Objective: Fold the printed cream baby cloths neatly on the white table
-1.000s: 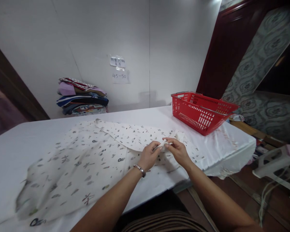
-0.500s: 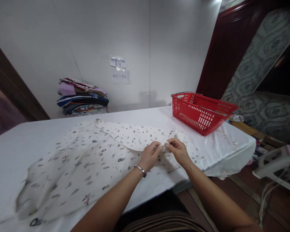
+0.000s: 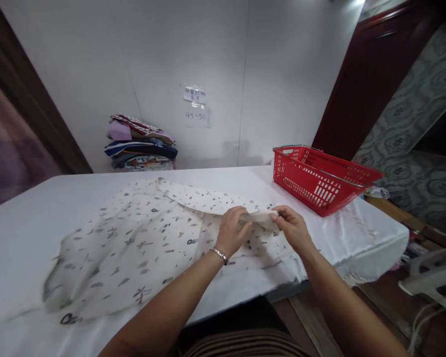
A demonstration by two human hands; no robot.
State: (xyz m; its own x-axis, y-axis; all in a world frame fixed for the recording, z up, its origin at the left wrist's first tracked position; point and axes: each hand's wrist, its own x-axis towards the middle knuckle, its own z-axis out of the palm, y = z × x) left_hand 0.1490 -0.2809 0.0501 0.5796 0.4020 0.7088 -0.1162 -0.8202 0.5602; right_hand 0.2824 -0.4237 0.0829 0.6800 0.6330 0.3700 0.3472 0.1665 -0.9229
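A white garment (image 3: 163, 243) with small grey, black and reddish prints lies spread over the left and middle of the table; its exact kind I cannot make out. A long narrow part runs along its far side to my hands. My left hand (image 3: 233, 232) pinches the edge of that part between thumb and fingers, a bracelet on its wrist. A short way to the right, my right hand (image 3: 290, 229) grips the end of the same edge with closed fingertips. Between them the edge is drawn straight and slightly raised. The cloth just under my hands is partly hidden.
A red plastic basket (image 3: 319, 186) with metal handles stands at the table's right rear. Folded clothes (image 3: 141, 144) are stacked by the wall, below paper signs (image 3: 196, 116). The white-covered table (image 3: 241, 174) ends at the right, near a white plastic stool (image 3: 431, 277).
My hands have moved apart, the right one shifting rightward, and the cloth bunched between them is now a stretched edge. The view has turned slightly left.
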